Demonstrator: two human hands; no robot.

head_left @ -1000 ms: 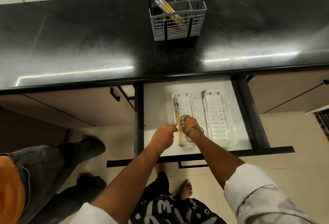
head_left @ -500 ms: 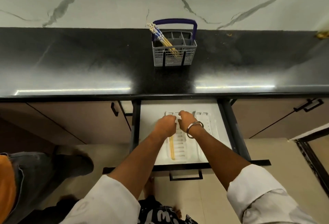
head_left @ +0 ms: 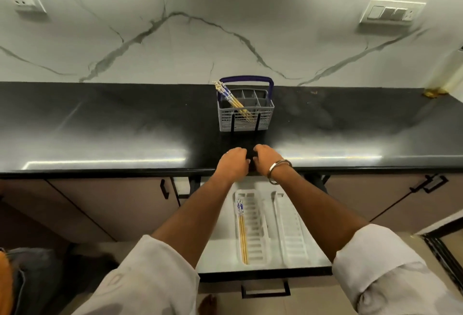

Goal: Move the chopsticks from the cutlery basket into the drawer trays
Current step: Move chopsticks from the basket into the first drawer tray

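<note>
Each grip empty, fingers loosely curled: left hand point(head_left: 231, 161) and right hand point(head_left: 266, 160) hover over the countertop point(head_left: 100, 124).

- We see a glossy black worktop point(head_left: 100, 124) running along the marble wall.
- On it stands a grey cutlery basket point(head_left: 245, 119) with a blue handle, chopsticks point(head_left: 231, 98) leaning in its left compartment.
- Below, the open drawer point(head_left: 218, 247) carries two white trays side by side; the left tray point(head_left: 255, 229) holds chopsticks, the right tray point(head_left: 292, 232) none.
</note>
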